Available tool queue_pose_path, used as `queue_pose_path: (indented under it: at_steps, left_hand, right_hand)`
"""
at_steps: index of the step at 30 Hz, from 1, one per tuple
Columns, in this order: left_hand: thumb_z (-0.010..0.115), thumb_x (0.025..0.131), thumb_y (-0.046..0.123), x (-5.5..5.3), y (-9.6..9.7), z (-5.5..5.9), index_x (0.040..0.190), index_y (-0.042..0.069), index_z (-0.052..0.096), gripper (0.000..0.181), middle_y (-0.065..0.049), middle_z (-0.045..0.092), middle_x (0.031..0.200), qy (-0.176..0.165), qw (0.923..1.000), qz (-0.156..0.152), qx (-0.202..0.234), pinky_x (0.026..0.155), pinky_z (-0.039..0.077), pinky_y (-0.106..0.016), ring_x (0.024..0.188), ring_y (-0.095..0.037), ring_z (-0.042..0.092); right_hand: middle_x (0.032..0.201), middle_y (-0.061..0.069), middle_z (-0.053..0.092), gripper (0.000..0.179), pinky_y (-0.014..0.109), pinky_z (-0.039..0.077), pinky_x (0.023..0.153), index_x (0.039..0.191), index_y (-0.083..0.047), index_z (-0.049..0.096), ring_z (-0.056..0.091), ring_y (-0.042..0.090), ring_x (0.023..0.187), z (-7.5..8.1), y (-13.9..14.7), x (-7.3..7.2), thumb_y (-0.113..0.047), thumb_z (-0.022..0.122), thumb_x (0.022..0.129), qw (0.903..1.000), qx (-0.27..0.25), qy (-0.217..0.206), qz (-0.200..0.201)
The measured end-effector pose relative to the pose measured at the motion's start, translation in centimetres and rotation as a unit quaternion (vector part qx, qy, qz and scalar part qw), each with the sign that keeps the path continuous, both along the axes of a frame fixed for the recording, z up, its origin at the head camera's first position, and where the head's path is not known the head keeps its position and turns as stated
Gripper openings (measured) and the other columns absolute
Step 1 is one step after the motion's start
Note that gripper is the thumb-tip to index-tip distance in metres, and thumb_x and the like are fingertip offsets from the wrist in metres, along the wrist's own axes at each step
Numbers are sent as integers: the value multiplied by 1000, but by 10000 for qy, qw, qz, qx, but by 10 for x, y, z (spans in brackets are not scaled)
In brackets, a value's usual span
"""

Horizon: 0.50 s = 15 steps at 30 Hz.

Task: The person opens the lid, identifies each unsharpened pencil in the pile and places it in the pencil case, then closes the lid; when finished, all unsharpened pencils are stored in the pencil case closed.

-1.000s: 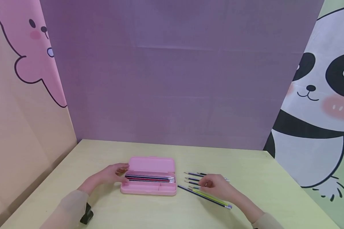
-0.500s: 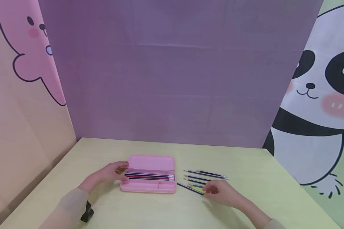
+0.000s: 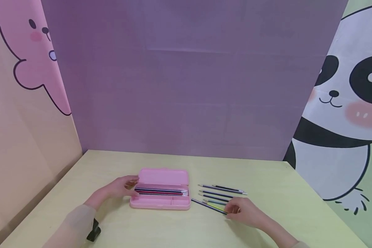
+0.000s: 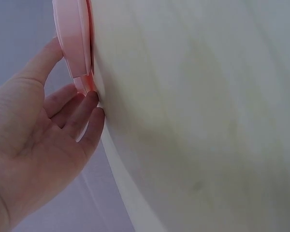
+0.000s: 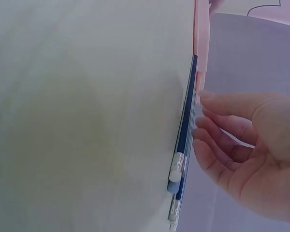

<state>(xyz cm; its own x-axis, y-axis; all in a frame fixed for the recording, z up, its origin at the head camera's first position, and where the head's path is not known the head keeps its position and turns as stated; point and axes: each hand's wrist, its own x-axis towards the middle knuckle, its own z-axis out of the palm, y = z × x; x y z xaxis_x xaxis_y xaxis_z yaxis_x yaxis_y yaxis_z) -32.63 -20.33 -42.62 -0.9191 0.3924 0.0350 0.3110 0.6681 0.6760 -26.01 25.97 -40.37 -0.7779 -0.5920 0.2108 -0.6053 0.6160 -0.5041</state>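
My left hand [image 3: 122,186] rests at the left end of a pink pencil case [image 3: 152,203], whose lid [image 3: 163,177] lies back. Its thumb touches the case body, with the other fingers [image 4: 90,130] beside the lid end. Several striped pencils [image 3: 161,191] lie in the case's long compartment. My right hand [image 3: 244,212], loosely curled, is just above the near pencils right of the case, hiding their eraser ends in the head view. Beneath it are a yellow-green pencil [image 3: 215,207] and a dark blue pencil [image 5: 186,118]. In the right wrist view its fingertips stand apart from the pencils.
More dark pencils [image 3: 221,187] lie side by side farther back on the pale wooden table [image 3: 161,229]. A small divided compartment [image 3: 179,200] is at the case's front right. A purple panel [image 3: 186,86] rises behind the table's far edge.
My right hand has shifted right and toward me over the pencils, uncovering the ones farther back. My left hand and the pencil case stay in place.
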Motion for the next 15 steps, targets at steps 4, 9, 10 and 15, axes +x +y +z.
queue_pose_path:
  at_steps: [4, 9, 10, 15]
  left_hand:
    - [76, 78, 30, 0, 0, 0, 139, 1, 41, 76, -20, 48, 137, -38, 10000, 24, 32, 102, 43, -49, 122, -37, 50]
    - [76, 78, 30, 0, -1, 1, 139, 0, 41, 76, -20, 48, 137, -32, 10000, -1, 21, 101, 44, -48, 121, -37, 50]
    - [76, 78, 30, 0, -1, 1, 139, 0, 41, 76, -21, 48, 137, -28, 10000, -10, 29, 101, 44, -48, 122, -37, 50]
    - [76, 78, 31, 0, -2, 1, 139, -1, 41, 77, -22, 48, 137, 8, 10000, -57, 58, 101, 44, -49, 121, -38, 50]
  right_hand:
    - [77, -5, 63, 9, 18, 49, 58, 85, -7, 67, 52, -4, 67, 0, 4, 0, -9, 73, 79, 9999, 108, -38, -120]
    - [78, -5, 63, 10, 19, 49, 59, 86, -8, 67, 52, -4, 68, -1, 7, -2, -10, 73, 78, 9991, 177, -377, -109]
    - [78, -5, 64, 11, 19, 50, 59, 86, -7, 67, 53, -3, 68, -1, 7, -2, -10, 74, 78, 9988, 169, -457, -109]
    - [79, -2, 65, 14, 19, 49, 60, 86, -5, 67, 53, -2, 68, 0, 9, -2, -10, 75, 76, 9974, 199, -668, -204]
